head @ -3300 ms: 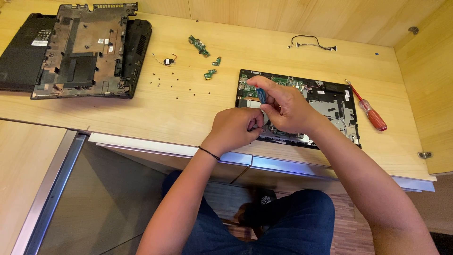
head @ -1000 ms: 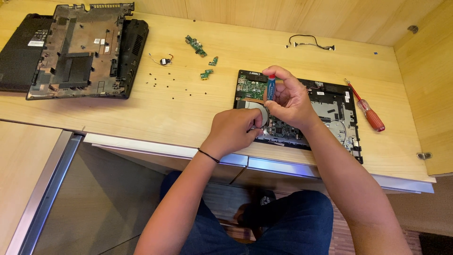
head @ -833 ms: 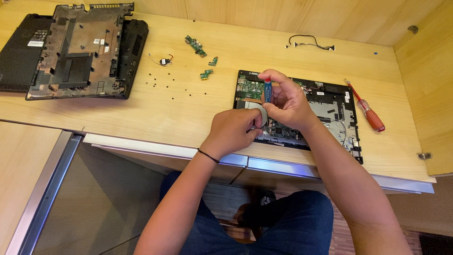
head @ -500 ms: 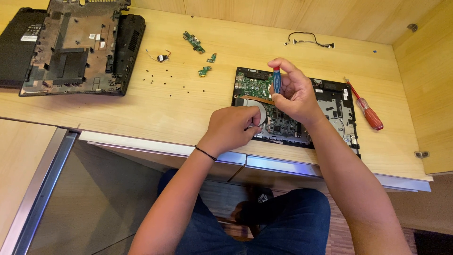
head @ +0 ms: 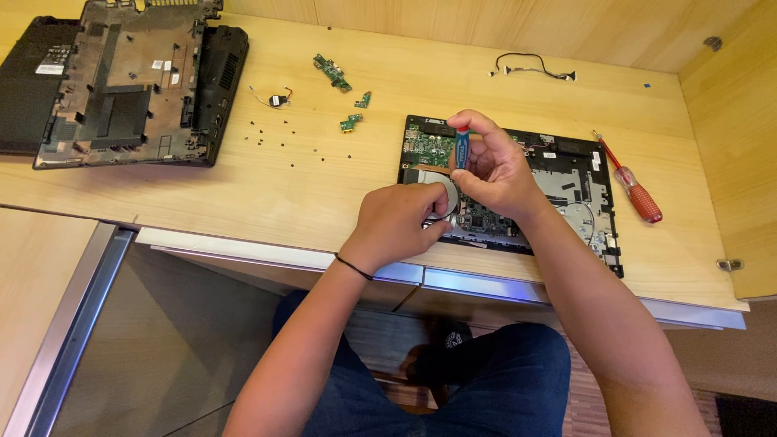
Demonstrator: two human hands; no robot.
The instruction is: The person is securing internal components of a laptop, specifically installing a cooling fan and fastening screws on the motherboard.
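Small screwdriver with a blue handle (head: 462, 150), standing almost straight up, tip down on the black and green laptop board (head: 566, 174). Right hand (head: 495, 171) wrapped round the blue handle, fingers and thumb pinching it near the top. Left hand (head: 398, 222) just beside, fingers curled and pressing on a round silver fan part (head: 447, 194) at the left end of the board; cannot tell if anything is gripped in it. Thin black band (head: 354, 266) round the left wrist.

Board lying flat near the front edge of the light wooden desk (head: 307, 194), right of the middle. Red-handled screwdriver (head: 636, 191) lying just beside the board's right end, toward the right edge of the desk. Thin black wire with plugs (head: 530, 67) near the back edge, behind the board.

Three small green circuit pieces (head: 350, 97) left of the board, toward the back. Little round black part with thin wires (head: 275, 99) just left of those. Tiny dark screws (head: 279, 142) scattered on the wood between the board and the left side.

Big black laptop bottom shell (head: 133, 81), opened up, at the back left corner of the desk. Blue jeans (head: 486, 388) below the front edge.
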